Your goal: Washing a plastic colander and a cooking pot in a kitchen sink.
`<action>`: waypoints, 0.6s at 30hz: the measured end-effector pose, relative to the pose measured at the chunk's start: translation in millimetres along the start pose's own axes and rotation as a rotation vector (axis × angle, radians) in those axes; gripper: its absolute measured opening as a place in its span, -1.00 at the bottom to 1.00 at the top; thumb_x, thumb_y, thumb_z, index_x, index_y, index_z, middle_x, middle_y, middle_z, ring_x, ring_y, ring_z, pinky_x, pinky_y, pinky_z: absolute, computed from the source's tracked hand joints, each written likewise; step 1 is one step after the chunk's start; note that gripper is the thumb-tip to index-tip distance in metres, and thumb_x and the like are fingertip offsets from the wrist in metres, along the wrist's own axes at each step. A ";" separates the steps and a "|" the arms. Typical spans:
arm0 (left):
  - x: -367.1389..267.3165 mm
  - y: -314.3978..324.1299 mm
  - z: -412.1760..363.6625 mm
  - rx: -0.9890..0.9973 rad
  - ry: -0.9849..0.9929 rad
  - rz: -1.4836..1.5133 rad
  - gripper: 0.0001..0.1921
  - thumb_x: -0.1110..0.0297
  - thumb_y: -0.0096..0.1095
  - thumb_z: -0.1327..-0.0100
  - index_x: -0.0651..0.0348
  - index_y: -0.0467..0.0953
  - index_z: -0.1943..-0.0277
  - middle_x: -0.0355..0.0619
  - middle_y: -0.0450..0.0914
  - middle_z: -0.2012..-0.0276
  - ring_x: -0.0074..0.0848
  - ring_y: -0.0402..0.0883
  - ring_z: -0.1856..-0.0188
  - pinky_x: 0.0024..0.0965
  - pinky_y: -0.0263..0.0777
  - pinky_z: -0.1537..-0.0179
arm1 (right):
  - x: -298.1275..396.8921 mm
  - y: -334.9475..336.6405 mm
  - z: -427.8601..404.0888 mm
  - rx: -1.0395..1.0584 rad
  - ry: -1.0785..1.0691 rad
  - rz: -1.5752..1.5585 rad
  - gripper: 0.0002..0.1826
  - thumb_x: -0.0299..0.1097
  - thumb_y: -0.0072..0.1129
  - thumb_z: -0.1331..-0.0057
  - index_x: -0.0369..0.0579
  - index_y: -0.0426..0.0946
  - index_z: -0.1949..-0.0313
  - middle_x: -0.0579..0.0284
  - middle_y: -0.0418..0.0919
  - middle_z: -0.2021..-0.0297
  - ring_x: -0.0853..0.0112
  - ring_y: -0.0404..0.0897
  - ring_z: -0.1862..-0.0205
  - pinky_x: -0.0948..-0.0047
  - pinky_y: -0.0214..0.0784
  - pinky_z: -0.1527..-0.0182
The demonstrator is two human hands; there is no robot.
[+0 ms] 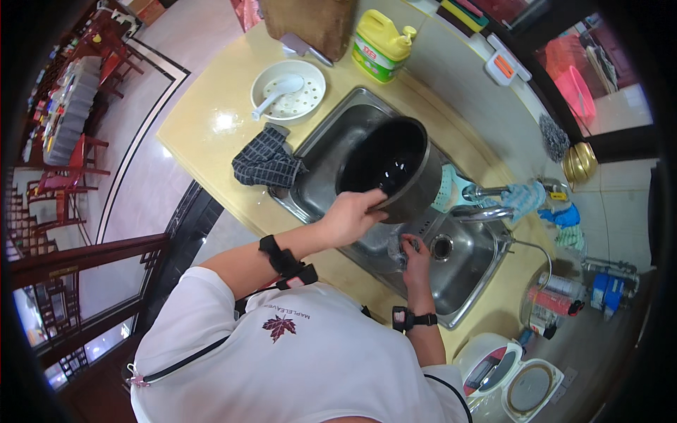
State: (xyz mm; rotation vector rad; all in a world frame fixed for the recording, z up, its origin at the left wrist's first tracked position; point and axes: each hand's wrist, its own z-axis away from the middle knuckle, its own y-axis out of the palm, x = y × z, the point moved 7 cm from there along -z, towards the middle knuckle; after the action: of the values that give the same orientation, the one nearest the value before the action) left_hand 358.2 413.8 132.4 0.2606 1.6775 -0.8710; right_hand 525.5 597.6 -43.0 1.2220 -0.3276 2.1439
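Note:
A dark deep pot (389,158) is tilted on its side over the double-bowl stainless steel sink (460,288), its mouth towards the upper left. My left hand (351,217) grips its rim, with the thumb at the inner edge. Glints show inside the black interior. Lower down, over the right bowl, my right hand (418,259) pinches a greyish wad (396,251), perhaps a scouring pad; blur and fingers hide part of it. Close to the pot's base stand a pale green perforated sink strainer (447,189) and the chrome faucet (484,213). The drain (441,247) is visible beyond my right hand.
A dark checked cloth (267,158) lies at the sink's left edge. Behind it are a white perforated bowl (259,92) with a spoon (277,94), a cleaver (304,47), a cutting board (312,24) and a yellow detergent jug (381,47). A rice cooker (486,365) stands lower right.

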 end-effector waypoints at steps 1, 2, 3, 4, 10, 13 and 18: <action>2.9 -5.1 -6.5 0.056 -0.193 0.286 -0.87 0.51 0.21 -0.17 0.31 0.47 0.22 -0.12 0.58 0.40 -0.55 0.55 0.36 -0.42 0.39 0.34 | 0.5 2.6 2.9 0.013 -0.002 0.003 -0.82 -0.56 0.10 -0.21 -0.21 0.54 0.18 0.33 0.52 0.31 0.56 0.46 0.28 0.57 0.31 0.17; 19.6 -1.7 -13.0 0.018 -0.214 0.582 -0.85 0.53 0.18 -0.19 0.30 0.48 0.17 -0.16 0.59 0.35 -0.61 0.53 0.31 -0.44 0.41 0.30 | 0.0 3.2 6.7 0.003 0.019 0.027 -0.83 -0.55 0.11 -0.21 -0.20 0.54 0.18 0.33 0.52 0.31 0.55 0.46 0.27 0.57 0.30 0.16; 26.1 -2.6 -18.6 -0.021 -0.227 0.879 -0.83 0.55 0.16 -0.21 0.28 0.50 0.12 -0.19 0.61 0.30 -0.68 0.51 0.27 -0.47 0.42 0.25 | -0.1 3.3 10.1 -0.009 0.039 0.052 -0.83 -0.55 0.11 -0.21 -0.20 0.54 0.18 0.33 0.52 0.30 0.54 0.46 0.27 0.57 0.29 0.15; 36.1 -1.4 -17.7 -0.038 -0.326 1.070 -0.74 0.56 0.15 -0.22 0.25 0.48 0.01 -0.18 0.60 0.17 -0.59 0.56 0.17 -0.45 0.45 0.10 | -1.5 4.3 11.6 0.002 0.035 0.055 -0.83 -0.55 0.11 -0.21 -0.20 0.54 0.18 0.33 0.52 0.30 0.54 0.46 0.27 0.57 0.29 0.15; 44.0 -4.1 -11.2 0.038 -0.439 1.517 -0.70 0.53 0.15 -0.23 0.22 0.45 -0.05 -0.12 0.58 0.07 -0.45 0.59 0.06 -0.33 0.45 -0.05 | -14.3 3.4 16.1 0.020 0.023 0.051 -0.83 -0.55 0.11 -0.21 -0.18 0.54 0.18 0.33 0.52 0.31 0.53 0.46 0.27 0.57 0.28 0.14; 29.5 -20.1 -15.4 0.041 -0.404 1.495 -0.70 0.53 0.15 -0.23 0.23 0.45 -0.04 -0.13 0.59 0.07 -0.48 0.58 0.06 -0.37 0.45 -0.03 | -15.8 8.3 18.3 0.051 0.028 0.106 -0.82 -0.55 0.10 -0.20 -0.17 0.54 0.19 0.33 0.52 0.31 0.53 0.45 0.26 0.56 0.27 0.14; 3.2 -72.3 -30.2 0.023 -0.089 0.736 -0.76 0.51 0.18 -0.19 0.26 0.48 0.06 -0.10 0.63 0.20 -0.48 0.60 0.23 -0.48 0.44 0.14 | -16.1 10.4 23.0 0.030 -0.002 0.186 -0.81 -0.55 0.10 -0.18 -0.19 0.54 0.19 0.35 0.50 0.33 0.55 0.43 0.30 0.56 0.26 0.16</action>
State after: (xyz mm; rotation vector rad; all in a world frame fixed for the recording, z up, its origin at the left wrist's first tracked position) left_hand 291.9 382.5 160.4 0.7838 1.3331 -0.3380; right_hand 540.4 571.6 -43.2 1.2528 -0.4260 2.3126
